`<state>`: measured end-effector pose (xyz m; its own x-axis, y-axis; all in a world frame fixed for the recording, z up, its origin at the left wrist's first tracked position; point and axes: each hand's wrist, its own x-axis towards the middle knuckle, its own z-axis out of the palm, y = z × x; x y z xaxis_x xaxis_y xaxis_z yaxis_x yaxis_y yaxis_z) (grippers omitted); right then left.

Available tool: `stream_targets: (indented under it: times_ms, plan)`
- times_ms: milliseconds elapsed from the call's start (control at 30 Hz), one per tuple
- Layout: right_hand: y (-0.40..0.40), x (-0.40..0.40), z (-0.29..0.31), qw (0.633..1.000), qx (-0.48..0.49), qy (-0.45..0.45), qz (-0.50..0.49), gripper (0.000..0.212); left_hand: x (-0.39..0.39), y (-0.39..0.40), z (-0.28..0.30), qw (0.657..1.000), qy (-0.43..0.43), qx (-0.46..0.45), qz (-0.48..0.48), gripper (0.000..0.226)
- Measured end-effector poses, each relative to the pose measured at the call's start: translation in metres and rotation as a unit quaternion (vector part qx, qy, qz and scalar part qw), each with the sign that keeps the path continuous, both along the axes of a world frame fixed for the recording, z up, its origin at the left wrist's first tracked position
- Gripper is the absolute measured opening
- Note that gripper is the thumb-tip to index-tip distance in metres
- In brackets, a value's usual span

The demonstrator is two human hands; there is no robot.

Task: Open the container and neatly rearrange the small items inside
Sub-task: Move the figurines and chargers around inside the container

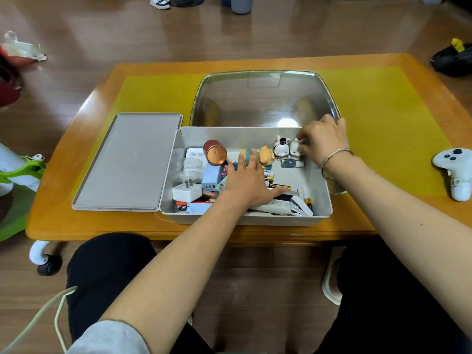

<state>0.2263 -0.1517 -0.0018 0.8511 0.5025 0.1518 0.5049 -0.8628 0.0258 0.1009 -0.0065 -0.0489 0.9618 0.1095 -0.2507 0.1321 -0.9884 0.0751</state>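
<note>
An open grey container (255,221) stands at the table's near edge, its flat grey lid (127,162) lying beside it on the left. Inside are small figurines, batteries, chargers, a copper-coloured tin (215,152), a remote and a stapler. My left hand (249,180) reaches in over the middle, its straight fingers touching a blue-and-tan figurine (247,155). At the far right corner my right hand (324,143) pinches a white rabbit figurine (295,148); a second white rabbit figurine (280,146) stands just left of it, next to an orange pig figurine (266,155).
A large clear plastic cover (265,98) lies behind the container on a yellow mat (383,111). A white game controller (453,172) rests at the table's right edge. A green-and-white object (18,175) stands left of the table. My knees sit under the near edge.
</note>
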Motion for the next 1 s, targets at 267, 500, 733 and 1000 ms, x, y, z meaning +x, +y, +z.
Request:
stream_targets:
  times_ms: [267, 500, 733, 1000]
  plan:
    - [-0.004, -0.001, -0.001, 1.000, 0.021, 0.010, -0.004, 0.019, 0.000, 0.000, 0.000, 1.000, 0.000, 0.003, 0.003, 0.105]
    - [-0.020, -0.038, -0.006, 0.990, 0.131, 0.046, -0.033, 0.051, -0.014, 0.006, 0.014, 0.992, -0.128, -0.013, 0.015, 0.069]
    - [-0.031, -0.054, -0.017, 0.981, 0.075, 0.149, -0.101, 0.020, -0.044, 0.039, 0.031, 0.953, -0.271, -0.050, 0.123, 0.039]
    - [-0.029, -0.046, -0.019, 0.983, 0.091, 0.133, -0.092, 0.018, -0.073, 0.075, 0.030, 0.930, -0.241, -0.057, 0.271, 0.050]
